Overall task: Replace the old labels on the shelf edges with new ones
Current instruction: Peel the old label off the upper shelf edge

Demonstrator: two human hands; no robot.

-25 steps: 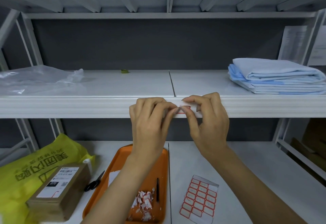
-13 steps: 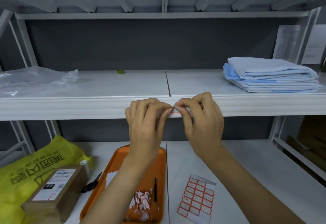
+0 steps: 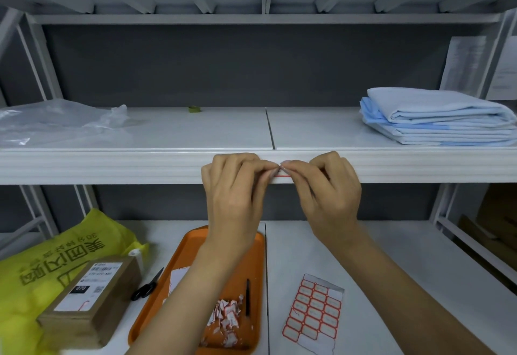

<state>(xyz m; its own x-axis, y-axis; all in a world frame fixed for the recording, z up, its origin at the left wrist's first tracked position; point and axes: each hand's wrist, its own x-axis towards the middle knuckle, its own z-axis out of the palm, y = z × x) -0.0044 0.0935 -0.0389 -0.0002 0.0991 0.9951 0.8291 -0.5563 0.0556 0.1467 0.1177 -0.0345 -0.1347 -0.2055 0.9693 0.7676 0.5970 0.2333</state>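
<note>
Both hands have drawn in since a moment ago, so that their fingertips now meet over the label [image 3: 281, 175], which earlier showed more of its white face between them. Only its red lower border peeks out now, at the centre of the frame, stuck to the front of the shelf edge [image 3: 112, 165] just right of the seam between the two boards. The left hand [image 3: 235, 195] and the right hand [image 3: 327, 195] are curled tight, each grip narrowed to the fingertips and nipping at the label's upper corner, where a small bit seems lifted; the thumbs are hidden, so I cannot tell how much paper either one really holds. I'd judge the label thin, light and easily torn, a soft paper sticker on a hard, ribbed, glossy white rail, best taken by a freed corner and drawn off slowly and flat along the rail. The torn white and red scraps [image 3: 226, 318] heaped in the smooth orange tray [image 3: 256, 259] at lower centre suggest such labels come away in bits. Right of the tray a sheet of labels [image 3: 313, 312] lies flat on the lower shelf, its red-framed rounded rectangles in neat rows, some places bare. Black scissors [image 3: 147, 287] lie left of the tray.
</note>
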